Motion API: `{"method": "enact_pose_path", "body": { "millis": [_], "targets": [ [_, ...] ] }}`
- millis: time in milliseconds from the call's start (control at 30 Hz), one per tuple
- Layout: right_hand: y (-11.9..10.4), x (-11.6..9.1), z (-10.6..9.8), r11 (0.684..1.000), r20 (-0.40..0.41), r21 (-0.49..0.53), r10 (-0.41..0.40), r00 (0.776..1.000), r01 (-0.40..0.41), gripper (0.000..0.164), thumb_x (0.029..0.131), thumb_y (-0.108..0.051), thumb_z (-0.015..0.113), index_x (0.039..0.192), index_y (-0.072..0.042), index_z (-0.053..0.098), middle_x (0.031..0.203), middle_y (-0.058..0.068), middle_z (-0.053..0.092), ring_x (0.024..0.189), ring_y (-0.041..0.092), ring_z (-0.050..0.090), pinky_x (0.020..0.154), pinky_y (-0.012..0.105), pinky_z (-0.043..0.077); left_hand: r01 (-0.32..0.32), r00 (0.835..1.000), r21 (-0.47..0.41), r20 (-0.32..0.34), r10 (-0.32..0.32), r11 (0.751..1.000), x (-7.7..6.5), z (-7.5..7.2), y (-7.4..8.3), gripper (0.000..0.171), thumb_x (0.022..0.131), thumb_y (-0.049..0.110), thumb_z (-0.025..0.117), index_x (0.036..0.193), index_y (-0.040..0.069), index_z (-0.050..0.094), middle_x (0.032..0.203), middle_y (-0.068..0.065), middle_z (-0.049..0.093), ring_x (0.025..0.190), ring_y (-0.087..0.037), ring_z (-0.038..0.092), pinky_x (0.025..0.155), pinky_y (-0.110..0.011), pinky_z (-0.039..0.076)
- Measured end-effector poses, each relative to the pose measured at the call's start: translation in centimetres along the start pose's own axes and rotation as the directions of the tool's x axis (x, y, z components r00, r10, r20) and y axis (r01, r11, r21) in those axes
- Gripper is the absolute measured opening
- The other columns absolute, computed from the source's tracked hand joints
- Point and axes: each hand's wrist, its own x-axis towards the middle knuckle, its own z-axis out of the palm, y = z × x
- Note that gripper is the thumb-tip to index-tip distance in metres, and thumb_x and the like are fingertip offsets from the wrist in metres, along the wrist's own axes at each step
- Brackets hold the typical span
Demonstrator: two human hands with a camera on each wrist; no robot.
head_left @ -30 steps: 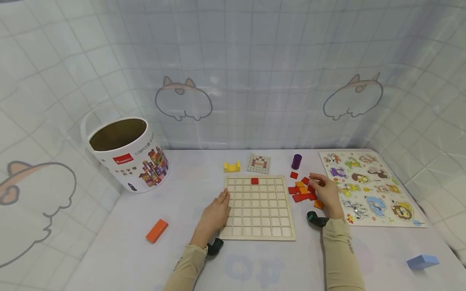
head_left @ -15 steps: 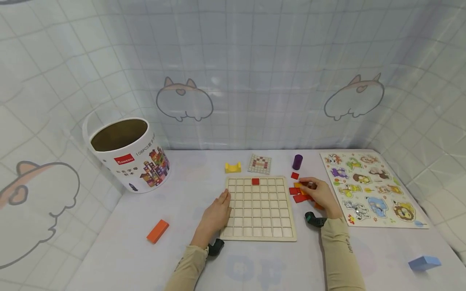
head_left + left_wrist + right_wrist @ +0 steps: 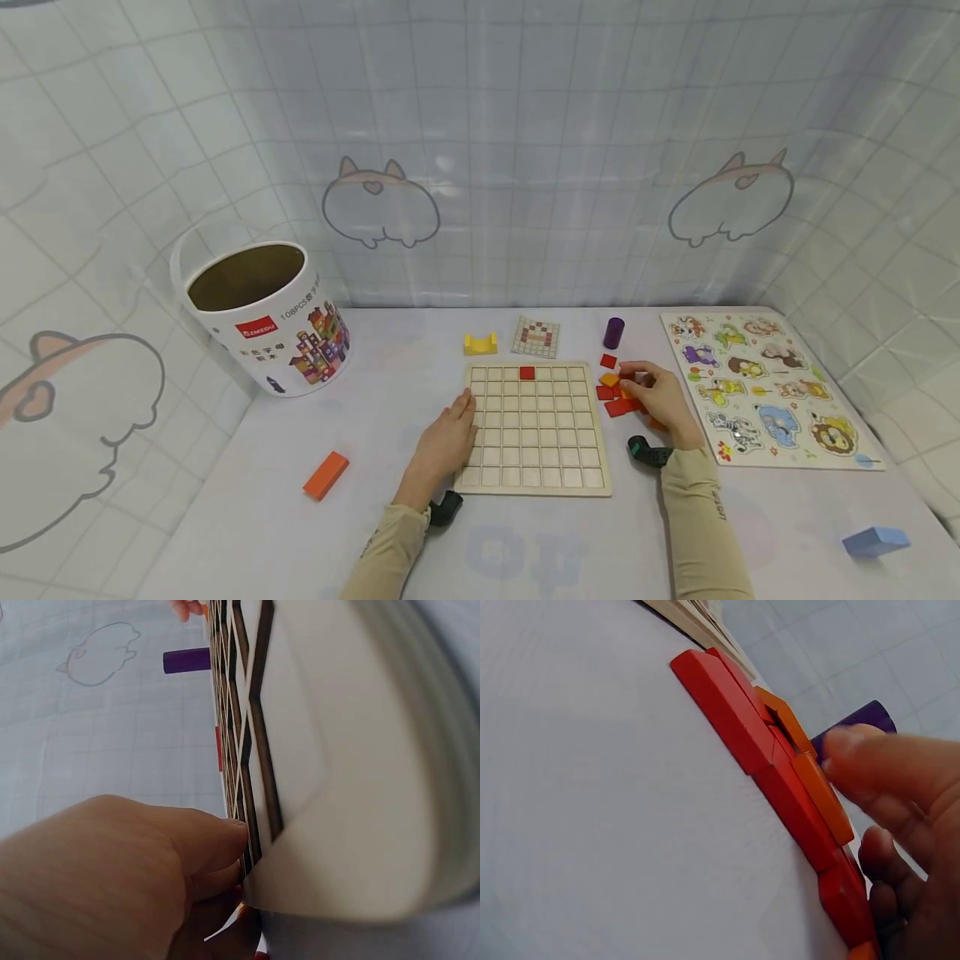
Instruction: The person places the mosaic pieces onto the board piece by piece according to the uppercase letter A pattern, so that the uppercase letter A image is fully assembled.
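Observation:
My left hand [image 3: 444,440] rests along the left edge of a wooden grid board [image 3: 531,487], its fingertips at the frame. In the left wrist view the thumb [image 3: 214,836] touches the board's edge. One red square tile [image 3: 527,373] sits in the board's top row. To the right, my right hand [image 3: 663,400] is over a small pile of red tiles [image 3: 617,409] and orange tiles [image 3: 609,380]. Its thumb and forefinger are bent, with a gap between them. In the right wrist view a fingertip is close by an orange tile [image 3: 823,796]; nothing shows held.
A pattern card [image 3: 536,337], a yellow block [image 3: 480,344] and a purple cylinder [image 3: 613,333] are behind the board. An animal puzzle [image 3: 750,458] lies right, a white bucket [image 3: 277,367] stands left. Orange [image 3: 326,476] and blue [image 3: 876,542] blocks lie at the sides.
My right hand has moved left over the pile, then stayed there. The upper orange tile has shifted and turned. My left hand and the board have stayed put.

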Motion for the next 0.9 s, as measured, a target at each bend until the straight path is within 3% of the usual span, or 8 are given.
{"method": "enact_pose_path", "body": {
  "millis": [233,367,500,900],
  "targets": [
    [0.08,0.1,-0.05,0.996,-0.084,-0.081,0.037,0.996,-0.043,0.028,0.095,-0.012,0.059,0.122,-0.004,0.064,0.111,0.02,0.063,0.085,0.022,0.047,0.062,0.017,0.04,0.004,1.0,-0.011,-0.001,-0.004,1.0,-0.01,-0.04,0.1,0.05,0.099,0.017,0.052,0.142,-0.007,0.043,0.153,-0.02,0.037,0.139,-0.033,0.042,0.111,-0.047,0.042],
    [0.24,0.12,-0.16,0.991,-0.092,-0.091,0.088,0.992,-0.096,0.026,0.096,-0.013,0.058,0.121,-0.006,0.065,0.102,0.017,0.062,0.083,0.024,0.046,0.059,0.018,0.039,0.007,1.0,-0.005,0.001,-0.006,1.0,0.0,-0.02,0.11,0.05,0.099,0.017,0.052,0.142,-0.007,0.042,0.154,-0.019,0.037,0.139,-0.032,0.041,0.112,-0.047,0.041],
    [0.25,0.17,-0.08,0.99,-0.096,-0.102,0.089,0.991,-0.099,0.026,0.096,-0.016,0.059,0.119,-0.006,0.066,0.093,0.016,0.06,0.079,0.023,0.047,0.056,0.019,0.038,0.007,1.0,-0.006,-0.001,-0.007,1.0,-0.07,-0.01,0.16,0.051,0.099,0.018,0.052,0.143,-0.006,0.043,0.154,-0.019,0.037,0.139,-0.032,0.042,0.111,-0.047,0.042],
    [-0.24,0.23,0.16,0.984,-0.109,-0.15,0.082,0.991,-0.098,0.033,0.095,-0.018,0.062,0.125,-0.006,0.062,0.112,0.019,0.064,0.087,0.026,0.051,0.066,0.021,0.043,-0.002,1.0,0.0,-0.009,0.002,1.0,-0.12,-0.01,0.14,0.05,0.099,0.018,0.052,0.142,-0.006,0.043,0.153,-0.019,0.038,0.139,-0.032,0.042,0.111,-0.047,0.042]
  ]
}}
